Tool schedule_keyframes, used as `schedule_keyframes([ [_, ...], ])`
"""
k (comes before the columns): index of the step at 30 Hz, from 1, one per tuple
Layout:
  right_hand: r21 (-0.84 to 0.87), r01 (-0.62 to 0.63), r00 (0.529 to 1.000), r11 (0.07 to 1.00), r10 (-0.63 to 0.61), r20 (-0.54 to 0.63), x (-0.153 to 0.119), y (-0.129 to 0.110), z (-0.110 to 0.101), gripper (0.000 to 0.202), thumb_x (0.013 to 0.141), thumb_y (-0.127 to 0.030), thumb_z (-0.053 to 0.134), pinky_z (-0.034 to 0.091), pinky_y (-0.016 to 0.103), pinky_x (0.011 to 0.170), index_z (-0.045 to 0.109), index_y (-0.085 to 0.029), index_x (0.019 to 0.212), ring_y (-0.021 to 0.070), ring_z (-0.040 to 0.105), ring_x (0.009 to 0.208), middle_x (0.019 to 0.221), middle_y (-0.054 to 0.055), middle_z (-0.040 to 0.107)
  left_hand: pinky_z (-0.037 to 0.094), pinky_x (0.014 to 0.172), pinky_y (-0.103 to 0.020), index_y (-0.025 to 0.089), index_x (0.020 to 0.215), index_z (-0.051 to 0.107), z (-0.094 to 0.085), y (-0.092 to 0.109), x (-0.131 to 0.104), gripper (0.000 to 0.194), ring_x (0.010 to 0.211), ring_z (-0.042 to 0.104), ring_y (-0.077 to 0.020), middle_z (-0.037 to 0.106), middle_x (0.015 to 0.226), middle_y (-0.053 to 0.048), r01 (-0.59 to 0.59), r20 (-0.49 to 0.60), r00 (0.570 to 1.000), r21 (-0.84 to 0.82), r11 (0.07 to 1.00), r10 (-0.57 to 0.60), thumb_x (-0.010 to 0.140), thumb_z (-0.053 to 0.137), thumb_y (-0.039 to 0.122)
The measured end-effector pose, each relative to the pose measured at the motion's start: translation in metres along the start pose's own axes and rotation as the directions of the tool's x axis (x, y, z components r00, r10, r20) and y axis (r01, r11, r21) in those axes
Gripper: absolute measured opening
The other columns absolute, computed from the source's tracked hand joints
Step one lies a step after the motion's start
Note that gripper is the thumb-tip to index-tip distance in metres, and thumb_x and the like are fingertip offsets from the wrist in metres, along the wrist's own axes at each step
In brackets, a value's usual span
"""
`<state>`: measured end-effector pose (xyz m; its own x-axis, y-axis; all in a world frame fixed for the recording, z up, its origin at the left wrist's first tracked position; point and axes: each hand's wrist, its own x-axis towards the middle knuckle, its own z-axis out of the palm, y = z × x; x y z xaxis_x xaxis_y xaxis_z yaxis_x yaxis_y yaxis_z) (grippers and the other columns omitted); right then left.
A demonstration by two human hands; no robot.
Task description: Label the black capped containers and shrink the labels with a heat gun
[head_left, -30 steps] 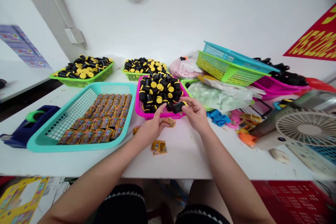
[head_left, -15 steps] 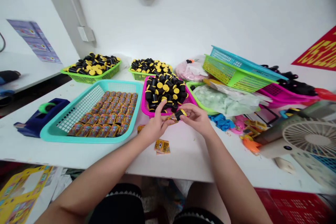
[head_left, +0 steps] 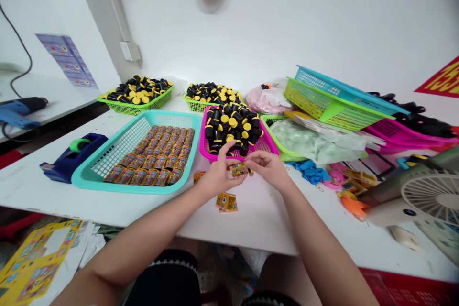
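Just in front of the pink basket [head_left: 274, 146], my two hands meet around one small canister. My left hand [head_left: 219, 174] is closed on a yellow printed sleeve [head_left: 238, 169], index finger raised. The sleeve seems to be around the canister, whose body is mostly hidden. My right hand [head_left: 268, 168] pinches the canister's right end with thumb and fingers. Below them, flat printed sleeves [head_left: 227, 202] lie on the white table, and another printed piece [head_left: 198, 177] shows beside my left wrist. Black canisters with yellow caps [head_left: 229, 124] are heaped in the pink basket.
A turquoise tray [head_left: 134, 187] at left holds rows of sleeved canisters [head_left: 154, 153]. Beyond it stand green baskets [head_left: 143, 105] of canisters. At far left is a blue tape dispenser [head_left: 73, 158]. Stacked baskets [head_left: 330, 105], plastic bags [head_left: 308, 138] and a fan [head_left: 430, 191] crowd the right.
The sleeve and canister have come together; the canister's black body, visible between my hands before, is now mostly covered. My hands sit slightly lower, and the whole view has shifted.
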<state>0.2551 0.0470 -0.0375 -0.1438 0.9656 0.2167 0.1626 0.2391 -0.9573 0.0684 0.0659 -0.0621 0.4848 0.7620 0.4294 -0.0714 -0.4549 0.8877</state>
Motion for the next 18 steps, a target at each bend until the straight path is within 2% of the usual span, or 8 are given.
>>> schedule_keyframes([
  [2, -0.002, 0.076, 0.99, 0.997, -0.076, -0.115, 0.0, -0.004, 0.004, 0.03, 0.076, -0.044, 0.071, 0.052, 0.025, 0.053, 0.064, -0.019, 0.09, 0.01, 0.06, 0.055, 0.076, 0.001, 0.066, 0.051, 0.085, -0.032, 0.023, 0.143, 0.019, -0.001, 0.001, 0.001, 0.084, 0.093, 0.068, -0.019, 0.071, 0.103, -0.009, -0.014, -0.019, 1.0, -0.001, 1.0, 0.014, 0.077, 0.071, 0.021],
  [3, 0.006, 0.139, 0.98, 0.99, -0.136, -0.145, 0.0, -0.005, 0.005, 0.031, 0.077, -0.044, 0.07, 0.055, 0.026, 0.058, 0.063, -0.02, 0.096, 0.0113, 0.064, 0.063, 0.087, 0.003, 0.068, 0.052, 0.085, -0.033, 0.023, 0.143, 0.018, -0.001, 0.002, 0.002, 0.083, 0.093, 0.069, -0.019, 0.071, 0.104, -0.01, -0.013, -0.041, 0.999, -0.04, 0.999, 0.012, 0.078, 0.07, 0.022],
  [6, 0.034, 0.284, 0.954, 0.958, -0.278, -0.115, -0.003, -0.009, 0.011, 0.033, 0.077, -0.039, 0.072, 0.056, 0.032, 0.082, 0.062, -0.024, 0.105, 0.0165, 0.065, 0.098, 0.116, 0.007, 0.064, 0.054, 0.081, -0.032, 0.024, 0.143, 0.012, -0.003, 0.007, 0.005, 0.087, 0.09, 0.07, -0.0179, 0.071, 0.102, -0.009, 0.007, -0.105, 0.994, -0.227, 0.974, -0.032, 0.079, 0.07, 0.023],
  [8, 0.059, 0.288, 0.955, 0.956, -0.282, -0.096, -0.004, -0.008, 0.015, 0.029, 0.076, -0.033, 0.074, 0.054, 0.034, 0.088, 0.064, -0.024, 0.102, 0.0173, 0.063, 0.105, 0.114, 0.006, 0.066, 0.054, 0.081, -0.031, 0.025, 0.143, 0.009, -0.003, 0.009, 0.007, 0.09, 0.089, 0.07, -0.0173, 0.072, 0.102, -0.009, 0.011, -0.119, 0.992, -0.307, 0.952, -0.049, 0.078, 0.072, 0.023],
  [10, 0.087, 0.255, 0.959, 0.963, -0.24, -0.149, -0.004, -0.006, 0.018, 0.026, 0.074, -0.031, 0.076, 0.056, 0.033, 0.083, 0.064, -0.023, 0.096, 0.0158, 0.066, 0.094, 0.1, 0.004, 0.07, 0.054, 0.083, -0.032, 0.025, 0.143, 0.01, -0.003, 0.01, 0.006, 0.091, 0.088, 0.07, -0.017, 0.072, 0.102, -0.009, 0.0, -0.125, 0.991, -0.315, 0.949, -0.041, 0.077, 0.073, 0.023],
  [13, 0.053, 0.236, 0.948, 0.97, -0.218, -0.23, -0.002, -0.001, 0.021, 0.021, 0.071, -0.033, 0.078, 0.057, 0.031, 0.071, 0.063, -0.022, 0.082, 0.0138, 0.066, 0.074, 0.08, 0.0, 0.068, 0.052, 0.088, -0.034, 0.023, 0.141, 0.017, -0.004, 0.01, 0.004, 0.088, 0.094, 0.069, -0.018, 0.071, 0.103, -0.01, -0.032, -0.154, 0.988, -0.199, 0.98, 0.001, 0.075, 0.075, 0.023],
  [15, -0.074, 0.306, 0.914, 0.949, -0.314, -0.256, -0.003, 0.001, 0.022, 0.02, 0.075, -0.034, 0.075, 0.055, 0.032, 0.069, 0.06, -0.021, 0.074, 0.014, 0.063, 0.071, 0.075, 0.0, 0.064, 0.05, 0.092, -0.035, 0.022, 0.14, 0.022, -0.005, 0.01, 0.003, 0.087, 0.098, 0.068, -0.019, 0.071, 0.103, -0.009, -0.039, -0.174, 0.984, -0.117, 0.992, 0.018, 0.073, 0.076, 0.023],
  [18, -0.379, 0.44, 0.837, 0.814, -0.525, -0.153, -0.005, 0.002, 0.026, 0.024, 0.074, -0.037, 0.076, 0.054, 0.04, 0.081, 0.061, -0.022, 0.086, 0.0202, 0.063, 0.091, 0.095, 0.006, 0.063, 0.051, 0.09, -0.036, 0.024, 0.14, 0.021, -0.006, 0.012, 0.004, 0.089, 0.095, 0.069, -0.0193, 0.072, 0.101, -0.008, -0.014, -0.202, 0.979, -0.186, 0.982, -0.024, 0.071, 0.078, 0.024],
])
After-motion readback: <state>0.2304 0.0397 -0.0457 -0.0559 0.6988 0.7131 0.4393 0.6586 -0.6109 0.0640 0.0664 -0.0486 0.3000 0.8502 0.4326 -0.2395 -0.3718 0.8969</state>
